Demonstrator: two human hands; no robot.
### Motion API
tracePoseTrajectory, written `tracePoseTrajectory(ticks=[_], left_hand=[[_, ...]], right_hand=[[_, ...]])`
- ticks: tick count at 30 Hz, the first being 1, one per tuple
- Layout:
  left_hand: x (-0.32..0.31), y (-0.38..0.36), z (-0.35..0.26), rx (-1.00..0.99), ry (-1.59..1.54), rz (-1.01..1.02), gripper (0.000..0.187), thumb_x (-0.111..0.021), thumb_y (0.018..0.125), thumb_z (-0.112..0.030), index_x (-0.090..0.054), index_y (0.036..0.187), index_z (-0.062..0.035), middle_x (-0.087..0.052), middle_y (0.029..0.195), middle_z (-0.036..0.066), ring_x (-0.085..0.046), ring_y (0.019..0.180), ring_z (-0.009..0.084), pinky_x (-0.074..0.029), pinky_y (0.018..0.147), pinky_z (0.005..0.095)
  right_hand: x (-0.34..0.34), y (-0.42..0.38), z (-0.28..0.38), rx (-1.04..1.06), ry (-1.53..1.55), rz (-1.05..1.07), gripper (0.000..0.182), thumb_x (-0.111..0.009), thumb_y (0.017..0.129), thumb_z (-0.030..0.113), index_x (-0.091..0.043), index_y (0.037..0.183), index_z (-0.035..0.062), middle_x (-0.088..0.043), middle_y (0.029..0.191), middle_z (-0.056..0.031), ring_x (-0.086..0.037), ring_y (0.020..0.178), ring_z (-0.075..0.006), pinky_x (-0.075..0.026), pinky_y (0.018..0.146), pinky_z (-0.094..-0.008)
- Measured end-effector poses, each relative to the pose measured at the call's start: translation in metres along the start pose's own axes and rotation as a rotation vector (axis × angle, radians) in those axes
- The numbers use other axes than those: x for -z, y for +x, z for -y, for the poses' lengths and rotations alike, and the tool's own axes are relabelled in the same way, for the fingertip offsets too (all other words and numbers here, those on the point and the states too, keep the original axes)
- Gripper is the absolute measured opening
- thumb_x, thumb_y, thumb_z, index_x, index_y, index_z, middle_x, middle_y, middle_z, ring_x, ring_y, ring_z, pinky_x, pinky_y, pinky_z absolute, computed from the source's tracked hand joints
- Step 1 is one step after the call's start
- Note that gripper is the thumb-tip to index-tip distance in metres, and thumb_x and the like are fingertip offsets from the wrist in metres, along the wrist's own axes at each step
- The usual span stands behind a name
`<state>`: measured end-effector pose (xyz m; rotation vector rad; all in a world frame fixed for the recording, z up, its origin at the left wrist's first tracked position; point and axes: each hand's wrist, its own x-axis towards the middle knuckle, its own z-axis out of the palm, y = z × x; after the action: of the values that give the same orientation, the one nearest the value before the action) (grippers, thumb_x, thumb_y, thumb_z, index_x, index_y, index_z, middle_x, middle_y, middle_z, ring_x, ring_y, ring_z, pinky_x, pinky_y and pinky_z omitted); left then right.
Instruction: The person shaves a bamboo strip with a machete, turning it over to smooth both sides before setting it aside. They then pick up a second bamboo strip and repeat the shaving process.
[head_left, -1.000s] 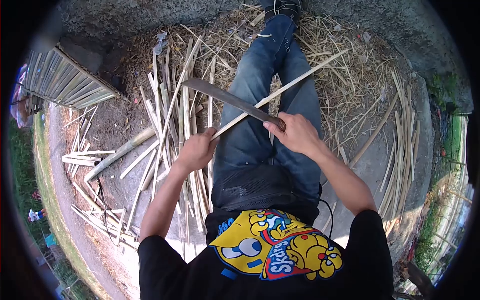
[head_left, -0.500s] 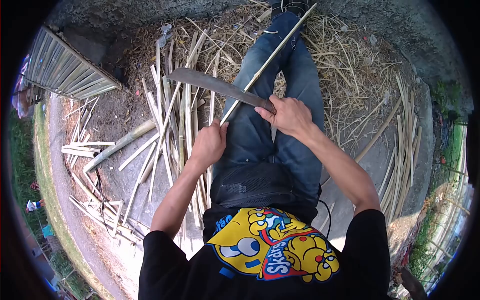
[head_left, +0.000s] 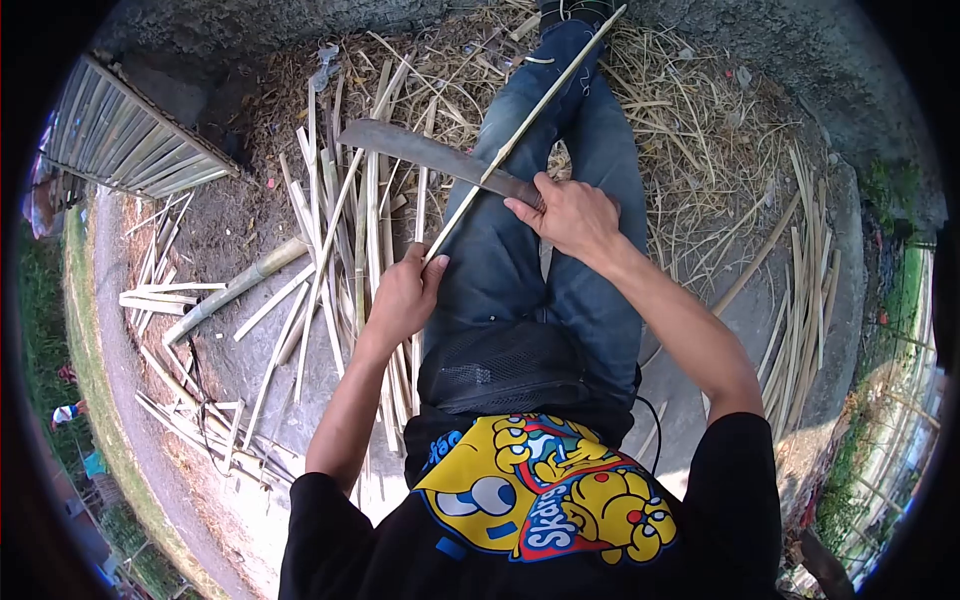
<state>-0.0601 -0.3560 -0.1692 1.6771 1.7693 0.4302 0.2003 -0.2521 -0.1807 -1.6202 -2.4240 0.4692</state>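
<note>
In the head view my left hand [head_left: 404, 292] is closed round the near end of a long, thin bamboo strip [head_left: 545, 104]. The strip slants up and right over my jeans [head_left: 500, 255] to beside my feet. My right hand [head_left: 575, 212] grips the handle of a machete [head_left: 420, 152], its broad dark blade pointing left. Blade and strip cross and appear to touch above my thigh, near a knobby node on the strip. My right fingers hide most of the handle.
Split bamboo strips [head_left: 318, 215] lie in a pile to my left, near a thicker bamboo pole [head_left: 240, 287]. More strips [head_left: 803, 300] rest at the right. Shavings [head_left: 690, 150] litter the ground round my legs. A bamboo slat panel [head_left: 140, 130] stands at upper left, and a concrete wall [head_left: 800, 60] lies beyond.
My left hand has drawn back down and left, pulling the bamboo strip with it. The machete has shifted only slightly left, so it crosses the strip at a different place.
</note>
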Motion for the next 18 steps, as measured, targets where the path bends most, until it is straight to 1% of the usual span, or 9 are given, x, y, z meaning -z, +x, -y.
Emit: tracePoseTrajectory(ticks=[2, 4, 6, 9, 10, 13, 15, 16, 18], left_hand=[[-0.006, -0.013, 0.022, -0.011, 0.119, -0.026, 0.033, -0.054, 0.106, -0.025, -0.055, 0.093, 0.005, -0.06, 0.067, 0.031, -0.061, 0.074, 0.0534, -0.045, 0.068, 0.0597], [-0.011, -0.021, 0.026, 0.005, 0.106, -0.021, 0.031, -0.054, 0.106, -0.024, -0.055, 0.094, 0.0049, -0.06, 0.068, 0.032, -0.061, 0.074, 0.0539, -0.045, 0.068, 0.0598], [-0.021, -0.025, 0.026, -0.022, 0.083, -0.044, 0.03, -0.053, 0.105, -0.022, -0.054, 0.093, 0.0048, -0.06, 0.07, 0.034, -0.061, 0.076, 0.0554, -0.045, 0.069, 0.0607], [-0.031, -0.027, 0.016, -0.004, 0.028, -0.055, 0.032, -0.053, 0.106, -0.023, -0.055, 0.093, 0.0068, -0.06, 0.074, 0.035, -0.061, 0.079, 0.0551, -0.045, 0.069, 0.0589], [-0.029, -0.027, 0.011, 0.015, 0.016, -0.054, 0.033, -0.053, 0.106, -0.022, -0.055, 0.092, 0.0071, -0.06, 0.074, 0.035, -0.061, 0.08, 0.0551, -0.045, 0.07, 0.0587], [-0.025, -0.024, 0.002, 0.019, 0.018, -0.051, 0.033, -0.052, 0.106, -0.022, -0.056, 0.092, 0.0069, -0.061, 0.075, 0.036, -0.061, 0.079, 0.0555, -0.046, 0.071, 0.0601], [-0.021, -0.027, -0.002, 0.009, 0.035, -0.045, 0.032, -0.052, 0.106, -0.023, -0.056, 0.092, 0.0065, -0.062, 0.074, 0.036, -0.062, 0.078, 0.0559, -0.046, 0.072, 0.0617], [-0.017, -0.031, -0.003, 0.07, 0.044, -0.015, 0.032, -0.052, 0.106, -0.022, -0.056, 0.093, 0.0064, -0.062, 0.074, 0.036, -0.062, 0.078, 0.0559, -0.046, 0.071, 0.0616], [-0.013, -0.042, 0.015, 0.124, 0.088, -0.001, 0.03, -0.053, 0.105, -0.021, -0.056, 0.093, 0.0061, -0.062, 0.074, 0.035, -0.062, 0.077, 0.0556, -0.046, 0.07, 0.0607]], right_hand=[[-0.004, 0.001, -0.001, 0.006, 0.028, -0.012, 0.064, -0.054, 0.096, 0.067, -0.061, 0.089, 0.0039, -0.069, 0.071, -0.0205, -0.071, 0.071, -0.0433, -0.055, 0.06, -0.0553], [-0.01, 0.002, 0.0, 0.003, 0.067, -0.027, 0.063, -0.055, 0.097, 0.065, -0.061, 0.087, 0.0026, -0.067, 0.07, -0.0208, -0.07, 0.069, -0.0436, -0.054, 0.059, -0.0539], [-0.013, 0.003, 0.007, -0.069, 0.403, 0.102, 0.063, -0.054, 0.1, 0.061, -0.065, 0.089, -0.0008, -0.067, 0.07, -0.0237, -0.07, 0.074, -0.0454, -0.056, 0.065, -0.0521], [-0.006, -0.002, 0.02, -0.149, 0.549, 0.147, 0.062, -0.055, 0.1, 0.059, -0.064, 0.087, -0.0017, -0.067, 0.07, -0.025, -0.069, 0.077, -0.0472, -0.055, 0.067, -0.0512], [-0.014, -0.005, 0.021, -0.129, 0.445, 0.082, 0.063, -0.054, 0.1, 0.06, -0.065, 0.091, -0.0016, -0.068, 0.071, -0.0244, -0.07, 0.077, -0.0466, -0.056, 0.068, -0.053], [-0.009, -0.023, 0.038, -0.032, 0.198, 0.105, 0.064, -0.052, 0.098, 0.064, -0.063, 0.096, 0.0007, -0.069, 0.07, -0.0228, -0.071, 0.074, -0.0453, -0.058, 0.067, -0.0554], [-0.013, -0.027, 0.041, 0.089, 0.12, 0.075, 0.061, -0.055, 0.096, 0.065, -0.06, 0.091, 0.0044, -0.069, 0.07, -0.021, -0.072, 0.071, -0.0425, -0.057, 0.061, -0.0543], [-0.012, -0.028, 0.04, 0.136, 0.055, 0.062, 0.06, -0.057, 0.095, 0.066, -0.059, 0.088, 0.0057, -0.069, 0.07, -0.0193, -0.072, 0.071, -0.0412, -0.056, 0.058, -0.0544], [-0.005, -0.001, -0.004, 0.083, -0.071, -0.072, 0.06, -0.057, 0.093, 0.067, -0.058, 0.088, 0.0073, -0.069, 0.07, -0.0179, -0.072, 0.07, -0.0395, -0.056, 0.055, -0.0531]])
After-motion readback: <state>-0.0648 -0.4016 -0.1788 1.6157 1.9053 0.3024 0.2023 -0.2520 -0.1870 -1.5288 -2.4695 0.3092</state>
